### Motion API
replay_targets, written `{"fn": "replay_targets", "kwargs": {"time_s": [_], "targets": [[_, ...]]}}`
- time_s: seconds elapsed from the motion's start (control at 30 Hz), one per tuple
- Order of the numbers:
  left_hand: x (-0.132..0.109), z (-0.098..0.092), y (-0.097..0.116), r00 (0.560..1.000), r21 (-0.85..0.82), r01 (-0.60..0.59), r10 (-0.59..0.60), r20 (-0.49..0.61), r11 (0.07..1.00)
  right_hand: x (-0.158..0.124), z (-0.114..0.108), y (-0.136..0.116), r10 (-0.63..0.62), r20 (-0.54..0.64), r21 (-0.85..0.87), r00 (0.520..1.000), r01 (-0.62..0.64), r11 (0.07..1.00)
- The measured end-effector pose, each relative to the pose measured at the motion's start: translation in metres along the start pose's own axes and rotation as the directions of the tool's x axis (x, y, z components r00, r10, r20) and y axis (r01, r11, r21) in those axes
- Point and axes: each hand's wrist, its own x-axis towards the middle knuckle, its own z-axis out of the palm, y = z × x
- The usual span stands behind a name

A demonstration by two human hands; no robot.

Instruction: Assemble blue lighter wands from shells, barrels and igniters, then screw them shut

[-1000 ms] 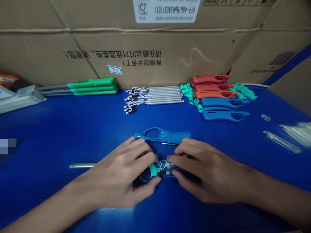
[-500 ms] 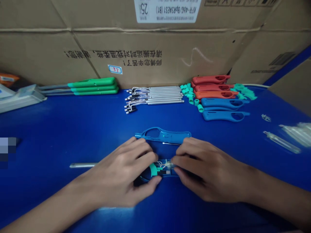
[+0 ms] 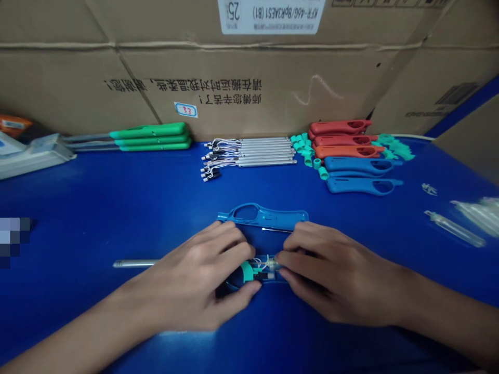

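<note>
Both hands hold a half-built long-nosed lighter [image 3: 268, 277] low over the blue table. Its blue shell half lies open side up, mostly covered by my fingers. My left hand [image 3: 210, 270] is closed around the front end, thumb near the green trigger [image 3: 247, 271] and black igniter. Out past that hand sticks the silver metal tube [image 3: 136, 264]. At the other end my right hand [image 3: 323, 270] pinches a clear part, probably the gas tank's end, beside white wires [image 3: 259, 262]. A second blue shell half [image 3: 268, 215] lies just beyond my fingers, a thin white-tipped rod [image 3: 273, 230] beside it.
Along the back stand a cardboard box [image 3: 234, 67], green lighters [image 3: 152, 136], silver tubes with wires [image 3: 267, 152], green trigger pieces [image 3: 304, 145], and red and blue shells [image 3: 358, 185]. Clear tanks [image 3: 458, 228] lie at right. A pale box-like object [image 3: 39, 156] sits at left.
Both hands keep nearly the same grip on the lighter. The whole view has shifted slightly; no part has plainly moved on the table.
</note>
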Motion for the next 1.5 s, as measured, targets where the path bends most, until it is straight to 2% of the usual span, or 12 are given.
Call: {"fn": "replay_targets", "kwargs": {"time_s": [0.4,0.9,1.17,1.5], "targets": [[0.000,0.000,-0.001,1.000,-0.018,-0.003,0.003,0.005,1.000,0.000,0.000,0.000,0.031,0.048,0.024,0.998,-0.032,0.999],[0.002,-0.001,-0.001,1.000,-0.023,-0.005,0.005,0.008,1.000,0.001,-0.001,0.006,0.121,0.123,0.189,0.985,-0.143,0.971],[0.001,-0.001,-0.002,1.000,-0.005,-0.010,0.010,0.014,1.000,0.001,-0.005,0.007,0.109,0.161,0.169,0.981,-0.136,0.976],[0.000,-0.001,-0.002,1.000,0.023,-0.003,0.003,0.002,1.000,0.002,-0.012,0.006,0.102,0.129,0.088,0.986,-0.114,0.990]]}}
